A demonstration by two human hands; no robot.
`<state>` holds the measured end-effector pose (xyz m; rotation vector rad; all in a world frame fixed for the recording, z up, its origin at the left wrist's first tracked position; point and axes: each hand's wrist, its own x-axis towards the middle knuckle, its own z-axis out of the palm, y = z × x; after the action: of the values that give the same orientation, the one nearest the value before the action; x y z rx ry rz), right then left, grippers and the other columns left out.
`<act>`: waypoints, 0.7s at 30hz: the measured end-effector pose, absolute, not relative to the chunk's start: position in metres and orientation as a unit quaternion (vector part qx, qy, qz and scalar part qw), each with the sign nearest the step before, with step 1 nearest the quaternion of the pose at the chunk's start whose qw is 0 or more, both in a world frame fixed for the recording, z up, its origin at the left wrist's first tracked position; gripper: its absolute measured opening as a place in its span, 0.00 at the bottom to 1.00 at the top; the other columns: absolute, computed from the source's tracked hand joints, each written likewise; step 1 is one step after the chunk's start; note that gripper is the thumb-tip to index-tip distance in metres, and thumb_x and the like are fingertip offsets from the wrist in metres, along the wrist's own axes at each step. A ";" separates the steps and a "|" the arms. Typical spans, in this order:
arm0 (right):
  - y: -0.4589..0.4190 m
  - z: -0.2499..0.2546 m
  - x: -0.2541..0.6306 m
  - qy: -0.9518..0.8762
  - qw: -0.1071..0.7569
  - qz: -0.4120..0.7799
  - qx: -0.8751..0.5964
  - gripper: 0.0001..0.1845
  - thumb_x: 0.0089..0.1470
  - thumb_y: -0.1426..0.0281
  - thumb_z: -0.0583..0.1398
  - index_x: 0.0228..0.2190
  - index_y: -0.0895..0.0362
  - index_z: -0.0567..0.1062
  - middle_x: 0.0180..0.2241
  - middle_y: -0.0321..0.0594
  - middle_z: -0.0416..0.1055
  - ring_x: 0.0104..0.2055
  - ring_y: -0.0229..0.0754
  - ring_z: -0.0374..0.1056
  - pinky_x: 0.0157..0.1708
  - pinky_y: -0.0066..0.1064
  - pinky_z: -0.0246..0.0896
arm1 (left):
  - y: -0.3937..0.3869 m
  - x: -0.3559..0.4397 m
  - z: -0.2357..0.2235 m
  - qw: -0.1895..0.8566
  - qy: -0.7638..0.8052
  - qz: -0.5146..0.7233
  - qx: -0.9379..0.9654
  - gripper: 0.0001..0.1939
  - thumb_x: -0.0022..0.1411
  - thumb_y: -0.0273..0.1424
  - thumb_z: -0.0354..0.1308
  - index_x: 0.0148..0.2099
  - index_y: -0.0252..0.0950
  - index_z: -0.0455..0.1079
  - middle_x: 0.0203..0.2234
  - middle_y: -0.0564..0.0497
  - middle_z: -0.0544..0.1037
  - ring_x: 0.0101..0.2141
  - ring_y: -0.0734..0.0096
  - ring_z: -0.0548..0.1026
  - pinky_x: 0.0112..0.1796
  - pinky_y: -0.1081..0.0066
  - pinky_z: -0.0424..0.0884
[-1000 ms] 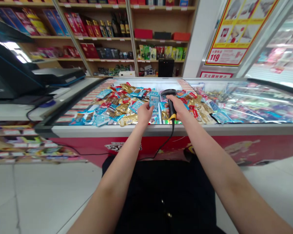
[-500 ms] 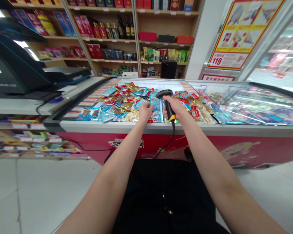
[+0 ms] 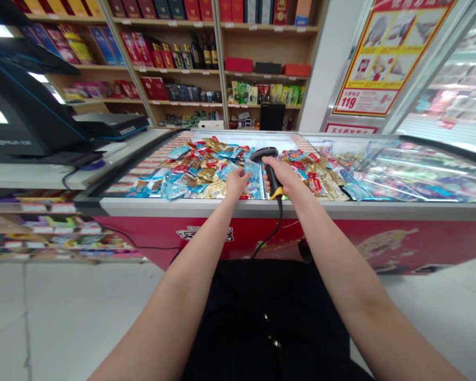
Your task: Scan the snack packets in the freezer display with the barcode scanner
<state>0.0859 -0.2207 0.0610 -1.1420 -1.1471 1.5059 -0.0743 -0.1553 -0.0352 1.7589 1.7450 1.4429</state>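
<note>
Register screen (image 3: pixel 21 114) stands at the far left on a white counter (image 3: pixel 31 177), with a flat black machine (image 3: pixel 111 124) beside it. Below the counter, low shelves (image 3: pixel 27 225) hold colourful goods, too blurred to read. Farther back, wooden shelves (image 3: pixel 174 71) carry red and blue gift boxes and a row of bottles (image 3: pixel 202 53). A chest freezer (image 3: pixel 285 207) fills the middle, its red front panel (image 3: pixel 400 241) facing the person, and foil packets (image 3: pixel 190 174) in blue and gold lie heaped inside its left part. The left hand (image 3: pixel 236 184) reaches over the freezer's rim, thumb and fingers pinched narrowly on a blue packet (image 3: pixel 253 170). That packet is raised above the heap, between the two hands and just beside the head of a black handheld scanner (image 3: pixel 270 172). The right hand (image 3: pixel 281 177) has its fingers wrapped firmly round the scanner's grip, and a black cable (image 3: pixel 275 230) drops from the yellow-banded base down over the freezer's front. More packets (image 3: pixel 321 177) lie right of that hand, next to a stretch of shiny glass lid (image 3: pixel 412 169), and a yellow-bordered poster (image 3: pixel 384 58) marked 119 hangs beyond it at the upper right.
</note>
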 end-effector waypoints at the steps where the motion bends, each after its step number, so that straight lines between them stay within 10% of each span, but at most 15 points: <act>1: -0.221 0.061 0.086 -0.464 0.449 0.608 -0.462 0.14 0.64 0.62 0.57 0.29 0.56 0.67 0.15 0.34 0.64 0.13 0.36 0.60 0.13 0.26 0.59 | -0.155 -0.074 -0.035 0.135 0.603 0.498 0.608 0.12 0.58 0.37 0.58 0.36 0.33 0.77 0.26 0.50 0.78 0.29 0.67 0.74 0.34 0.71 0.64; 21: -0.220 0.059 0.087 -0.446 0.447 0.619 -0.467 0.14 0.65 0.63 0.57 0.29 0.56 0.67 0.15 0.34 0.65 0.13 0.36 0.60 0.13 0.26 0.58 | -0.159 -0.071 -0.031 0.139 0.627 0.490 0.590 0.14 0.60 0.36 0.58 0.42 0.32 0.78 0.27 0.50 0.78 0.31 0.66 0.75 0.35 0.71 0.66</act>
<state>0.0873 -0.2203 0.0587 -1.1563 -1.1037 1.5325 -0.0707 -0.1592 -0.0307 1.7044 1.8126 1.4168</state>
